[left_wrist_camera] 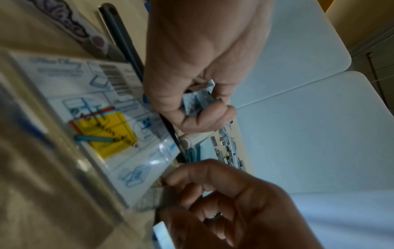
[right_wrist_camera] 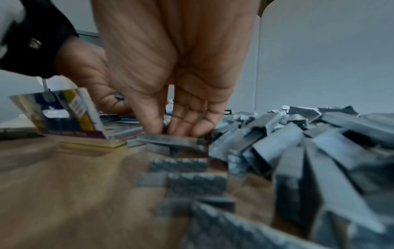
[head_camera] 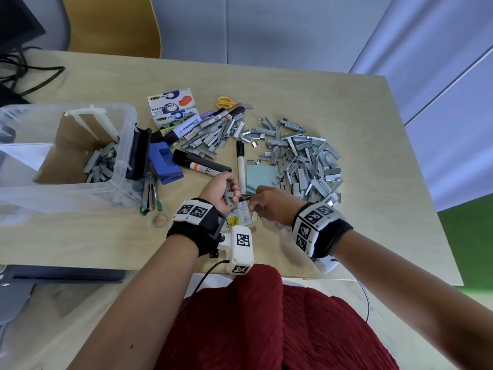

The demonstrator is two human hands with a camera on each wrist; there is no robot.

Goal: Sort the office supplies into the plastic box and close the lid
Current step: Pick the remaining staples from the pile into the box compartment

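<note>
While the left hand [head_camera: 222,192] curls its fingers around a small bundle of staple strips [head_camera: 229,194] at the centre of the head view, the right hand [head_camera: 269,205] just right of it reaches fingertips down to the table [head_camera: 346,97] beside a printed packet [head_camera: 238,216]. At centre left stands the clear plastic box [head_camera: 66,156], lid off, with staple strips lying in its lower right corner. A large heap of staples [head_camera: 301,156] spreads right of centre, and markers [head_camera: 201,165], tape dispenser cartons [head_camera: 173,108], a blue hole punch [head_camera: 165,164] and yellow scissors [head_camera: 225,101] lie between box and heap.

From the left wrist, upper centre, the left hand [left_wrist_camera: 192,75] pinches the strips [left_wrist_camera: 198,101] between thumb and curled fingers; the right hand [left_wrist_camera: 230,202] sits at lower centre, fingers bent at the edge of the packet [left_wrist_camera: 95,109].

From the right wrist, the right hand [right_wrist_camera: 175,75] hangs from the top, thumb and fingers closing on a staple strip [right_wrist_camera: 170,139] on the table, the heap [right_wrist_camera: 298,151] at right.
</note>
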